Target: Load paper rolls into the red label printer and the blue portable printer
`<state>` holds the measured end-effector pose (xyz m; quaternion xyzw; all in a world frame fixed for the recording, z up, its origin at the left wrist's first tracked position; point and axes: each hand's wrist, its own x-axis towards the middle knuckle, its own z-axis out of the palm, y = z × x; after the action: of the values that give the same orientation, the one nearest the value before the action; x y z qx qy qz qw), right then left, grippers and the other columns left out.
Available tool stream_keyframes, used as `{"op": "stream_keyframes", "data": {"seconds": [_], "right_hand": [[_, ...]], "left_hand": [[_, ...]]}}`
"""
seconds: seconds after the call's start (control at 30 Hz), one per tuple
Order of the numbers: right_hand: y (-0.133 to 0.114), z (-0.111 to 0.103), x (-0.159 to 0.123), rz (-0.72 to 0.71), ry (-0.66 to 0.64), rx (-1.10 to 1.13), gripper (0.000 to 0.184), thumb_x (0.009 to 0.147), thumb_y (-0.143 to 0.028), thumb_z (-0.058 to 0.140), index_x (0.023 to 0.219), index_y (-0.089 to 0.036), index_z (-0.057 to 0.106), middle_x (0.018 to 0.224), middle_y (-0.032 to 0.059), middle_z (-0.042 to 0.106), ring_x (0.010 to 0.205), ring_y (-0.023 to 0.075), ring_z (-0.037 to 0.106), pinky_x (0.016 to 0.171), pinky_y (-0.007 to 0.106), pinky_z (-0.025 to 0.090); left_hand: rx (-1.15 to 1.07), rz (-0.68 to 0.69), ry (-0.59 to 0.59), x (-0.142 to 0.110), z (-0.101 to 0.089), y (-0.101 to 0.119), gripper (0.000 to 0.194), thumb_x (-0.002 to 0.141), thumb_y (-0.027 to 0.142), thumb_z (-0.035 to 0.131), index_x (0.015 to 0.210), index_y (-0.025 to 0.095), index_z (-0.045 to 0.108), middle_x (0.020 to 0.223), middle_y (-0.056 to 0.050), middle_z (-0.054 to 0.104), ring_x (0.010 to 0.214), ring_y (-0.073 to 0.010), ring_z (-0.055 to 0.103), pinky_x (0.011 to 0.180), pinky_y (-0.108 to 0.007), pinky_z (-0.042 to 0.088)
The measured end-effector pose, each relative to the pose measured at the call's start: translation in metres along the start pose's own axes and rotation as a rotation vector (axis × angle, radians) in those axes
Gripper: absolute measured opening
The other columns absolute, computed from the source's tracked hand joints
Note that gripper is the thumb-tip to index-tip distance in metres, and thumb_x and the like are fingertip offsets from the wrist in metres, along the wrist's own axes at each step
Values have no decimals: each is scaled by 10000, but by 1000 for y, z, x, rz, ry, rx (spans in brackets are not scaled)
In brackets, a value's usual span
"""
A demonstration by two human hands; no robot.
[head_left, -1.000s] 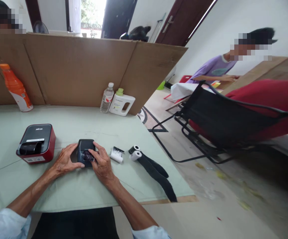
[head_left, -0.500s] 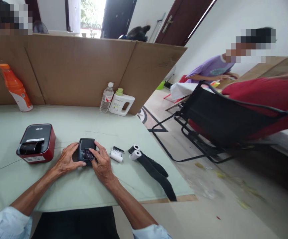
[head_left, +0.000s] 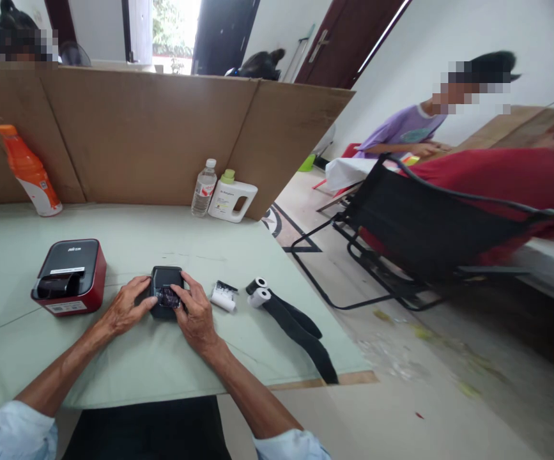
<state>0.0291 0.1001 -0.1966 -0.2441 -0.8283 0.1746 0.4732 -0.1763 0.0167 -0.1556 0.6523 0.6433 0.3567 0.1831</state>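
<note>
A small black box-shaped device (head_left: 166,276), like a mini label printer, rests on the table between my hands. My left hand (head_left: 129,306) grips its left side, with the thumb near the lower left edge. My right hand (head_left: 197,319) holds the right side, and its fingers touch a shiny dark crinkled patch (head_left: 167,297) on the top. Just right of that hand lies a small white roll (head_left: 223,300) with a dark piece beside it. Farther right are two rolls (head_left: 260,297) with long black strips trailing to the table edge.
A red and black printer (head_left: 70,275) stands to the left. Against a cardboard partition (head_left: 152,134) stand an orange bottle (head_left: 30,169), a clear water bottle (head_left: 203,188) and a white jug (head_left: 231,199). Beyond the table (head_left: 128,377) are a black folding chair (head_left: 430,223) and other people.
My left thumb has moved up along the black device's left edge. The right hand keeps nearly the same place. The camera view has shifted slightly.
</note>
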Motion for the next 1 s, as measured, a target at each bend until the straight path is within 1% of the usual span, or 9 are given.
{"op": "stream_keyframes", "data": {"seconds": [0.07,0.13,0.23,0.33,0.5,0.67,0.83,0.9,1.0], "right_hand": [[1,1,0,8,-1,4,437,879,-53,571,1266,-204,707,1491,191,554,1346,324,566,1044,532,572],[1,1,0,6,1,5,432,880,-56,570,1263,-197,710,1487,196,558,1345,324,569,1037,525,578],[2,2,0,0,8,-10,446,872,-52,579,1270,-209,704,1484,183,564,1354,316,568,1060,526,567],[3,3,1,10,19,-10,456,874,-60,580,1292,-206,691,1482,185,567,1365,316,565,1100,538,543],[4,5,0,44,13,9,480,895,-91,571,1361,-175,650,1512,204,545,1397,322,549,1138,538,517],[6,8,-2,98,-5,25,547,889,-108,589,1430,-188,603,1555,188,517,1424,320,534,1169,527,493],[9,12,-4,142,-36,50,625,886,-117,596,1506,-156,529,1579,202,491,1453,323,507,1193,518,467],[10,12,-4,156,-49,62,630,891,-125,598,1514,-169,525,1591,186,481,1464,314,495,1202,510,456],[9,11,-4,190,-75,78,627,897,-137,595,1518,-187,529,1611,163,461,1480,305,476,1222,502,430]], "left_hand": [[-38,-34,9,9,-5,0,381,976,427,513,1206,205,721,1295,-113,718,1214,-279,653,1112,-465,489],[-66,-103,25,20,-7,-1,289,934,367,529,1042,205,743,1073,-80,768,1021,-247,691,987,-414,543],[-144,-242,38,35,-7,-3,166,846,323,570,823,204,683,748,-13,689,734,-186,626,727,-311,545],[-210,-309,21,43,-4,-6,137,818,325,568,773,203,613,615,30,579,573,-138,530,532,-232,451],[-267,-370,-36,46,-4,-8,139,808,338,594,807,200,577,572,53,540,437,-101,460,394,-188,353],[-310,-407,-74,49,-4,-9,140,804,312,610,867,197,563,580,66,537,409,-89,464,356,-169,358],[-434,-409,-132,52,-7,-9,471,794,289,659,1243,176,572,616,83,536,436,-86,510,363,-149,375],[-466,-424,-167,52,-8,-8,534,799,257,648,1317,156,567,620,82,530,442,-83,513,373,-152,395],[-486,-466,-170,52,-8,-6,586,796,196,619,1376,137,556,634,74,537,452,-79,514,374,-149,397]]}}
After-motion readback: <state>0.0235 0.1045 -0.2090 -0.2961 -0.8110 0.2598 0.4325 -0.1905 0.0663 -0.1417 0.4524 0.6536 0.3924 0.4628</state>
